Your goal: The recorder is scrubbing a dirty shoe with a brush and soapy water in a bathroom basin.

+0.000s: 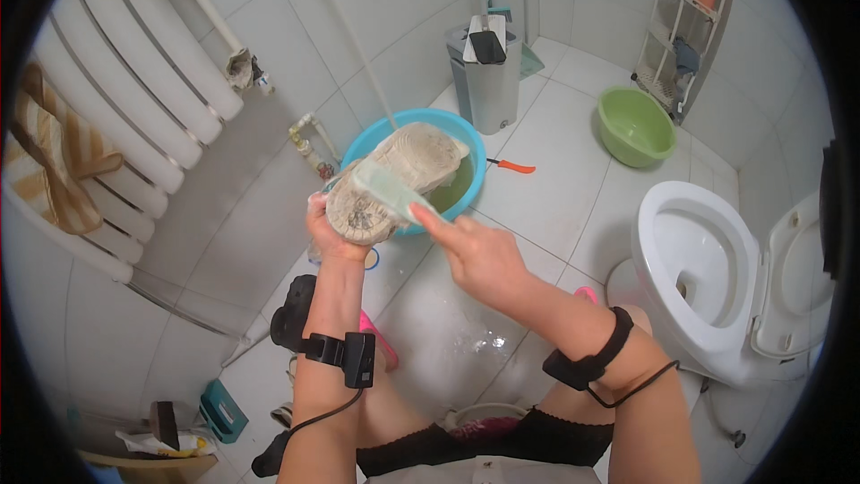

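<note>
My left hand (336, 232) grips a beige shoe (416, 158) near its heel, with the worn, dirty sole facing up. The shoe is held over a blue plastic basin (476, 178) that contains cloudy greenish water. My right hand (470, 242) holds a pale green scrubbing brush (390, 195) by its handle, with the brush head over the sole's heel part. The brush looks slightly blurred, and its bristles are hidden. Behind the shoe a thin pale hose (359, 54) hangs down to the basin.
An orange-handled tool (516, 167) lies on the tiles right of the basin. Beyond are a green basin (635, 128), a grey mop bucket (487, 91) and a shelf rack (678, 27). A toilet (699, 269) stands at right, a white radiator (141, 67) at left. A teal box-like object (223, 411) lies lower left.
</note>
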A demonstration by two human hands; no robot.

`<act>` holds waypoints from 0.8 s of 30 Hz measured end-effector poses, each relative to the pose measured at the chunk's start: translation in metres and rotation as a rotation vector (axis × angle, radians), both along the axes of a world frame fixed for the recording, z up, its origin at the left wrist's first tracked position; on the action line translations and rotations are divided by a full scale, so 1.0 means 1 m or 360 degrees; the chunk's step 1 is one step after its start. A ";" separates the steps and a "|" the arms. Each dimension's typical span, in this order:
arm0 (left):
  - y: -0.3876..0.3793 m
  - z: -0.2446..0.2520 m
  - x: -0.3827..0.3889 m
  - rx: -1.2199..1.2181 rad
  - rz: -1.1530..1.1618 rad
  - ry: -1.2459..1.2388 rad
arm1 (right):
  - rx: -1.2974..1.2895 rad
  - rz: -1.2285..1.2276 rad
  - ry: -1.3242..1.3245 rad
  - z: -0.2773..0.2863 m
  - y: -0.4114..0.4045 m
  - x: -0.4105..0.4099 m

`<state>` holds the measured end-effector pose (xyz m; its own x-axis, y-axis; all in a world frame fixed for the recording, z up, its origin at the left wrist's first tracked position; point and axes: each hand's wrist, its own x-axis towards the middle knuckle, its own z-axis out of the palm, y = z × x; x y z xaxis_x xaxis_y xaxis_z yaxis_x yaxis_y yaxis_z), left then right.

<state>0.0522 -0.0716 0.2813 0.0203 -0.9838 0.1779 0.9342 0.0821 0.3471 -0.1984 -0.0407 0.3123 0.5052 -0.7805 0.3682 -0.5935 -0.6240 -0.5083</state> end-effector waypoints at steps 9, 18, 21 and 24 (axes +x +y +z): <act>-0.004 0.001 -0.020 0.0249 0.0059 -0.0083 | -0.0135 -0.0044 0.0176 0.017 0.016 0.000; -0.013 0.001 -0.035 0.0337 -0.0029 -0.0329 | -0.0249 -0.0397 0.0220 -0.008 -0.032 -0.020; -0.011 0.001 -0.038 0.0349 0.0093 -0.0354 | -0.0244 -0.0108 0.0167 0.008 0.006 -0.010; -0.012 0.007 -0.046 0.0389 0.0213 -0.0228 | -0.0364 -0.0141 0.0062 -0.009 -0.006 -0.012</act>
